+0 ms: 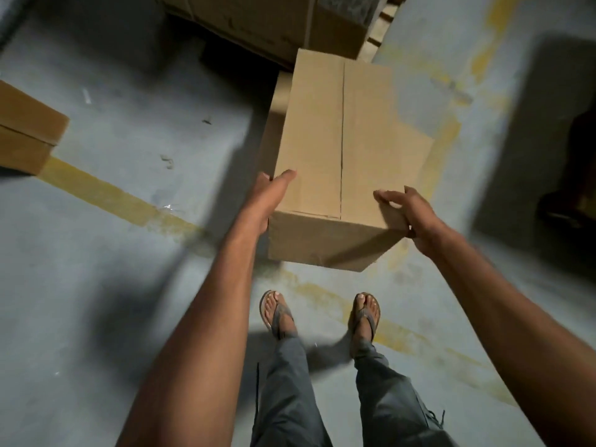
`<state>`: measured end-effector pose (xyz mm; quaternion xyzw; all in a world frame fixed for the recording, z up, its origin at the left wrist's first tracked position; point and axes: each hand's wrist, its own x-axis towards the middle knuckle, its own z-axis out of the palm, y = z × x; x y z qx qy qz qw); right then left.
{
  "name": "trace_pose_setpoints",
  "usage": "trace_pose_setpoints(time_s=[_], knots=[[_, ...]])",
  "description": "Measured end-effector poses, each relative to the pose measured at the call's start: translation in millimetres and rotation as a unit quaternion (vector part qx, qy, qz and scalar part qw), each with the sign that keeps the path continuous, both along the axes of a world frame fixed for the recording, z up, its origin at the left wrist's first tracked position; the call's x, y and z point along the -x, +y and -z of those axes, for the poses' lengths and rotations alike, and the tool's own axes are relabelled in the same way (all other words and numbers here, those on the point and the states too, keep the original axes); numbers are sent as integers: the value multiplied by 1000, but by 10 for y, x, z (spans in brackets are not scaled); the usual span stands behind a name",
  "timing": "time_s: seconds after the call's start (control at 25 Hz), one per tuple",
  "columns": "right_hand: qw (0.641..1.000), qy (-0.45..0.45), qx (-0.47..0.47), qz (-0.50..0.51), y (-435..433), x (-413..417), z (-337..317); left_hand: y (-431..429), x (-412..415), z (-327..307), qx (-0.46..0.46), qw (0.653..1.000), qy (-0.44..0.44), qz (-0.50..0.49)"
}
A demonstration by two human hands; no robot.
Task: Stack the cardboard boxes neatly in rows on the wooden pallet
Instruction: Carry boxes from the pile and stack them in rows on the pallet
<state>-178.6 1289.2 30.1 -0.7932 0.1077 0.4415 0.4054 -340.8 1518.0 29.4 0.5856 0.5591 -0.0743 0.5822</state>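
In the head view, the cardboard box (322, 140) is carried between both hands, with its long side pointing away from the person. The left hand (271, 195) is at the near left corner. Its thumb lies over the top edge and the palm presses on the left side; the other fingers are hidden behind the box. The right hand (409, 214) holds the near right corner, with curled fingers on the top and the thumb at the near face.

Beyond the hands, past the far end of the box, stacked boxes (258, 21) stand on the wooden pallet (379, 30), of which some slats show. Far to the left of the left hand, another box (25, 130) rests on the grey floor (129, 124), beside a yellow line (106, 191). Below the hands are the person's feet in sandals (277, 311).
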Motion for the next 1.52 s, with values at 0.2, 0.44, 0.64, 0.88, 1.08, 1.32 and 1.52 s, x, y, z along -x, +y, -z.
trace_pose_setpoints(time_s=[0.2, 0.44, 0.64, 0.88, 1.08, 1.32, 1.52], knots=[[996, 27, -65, -54, -91, -468, -1076, -359, -395, -982, -70, 997, 22, 35], [982, -54, -167, -65, -1220, -438, -2130, -1487, -61, -1804, -19, 998, -43, -34], [963, -114, -232, -79, -2331, -282, -2730, -2358, -186, -2428, -92, 983, -160, 19], [948, -193, -237, -85, -3426, 168, -3253, -2970, -221, -3231, -115, 934, -259, 218], [943, -243, -225, 0, -4301, 446, -3546, -3600, -340, -3653, -104, 871, -289, 384], [924, -295, -217, 111, -5528, 733, -3736, -4774, -666, -3839, -82, 831, -296, 463], [893, -281, -223, 272, -6874, 827, -3711, -6134, -1225, -3832, -25, 800, -317, 509]])
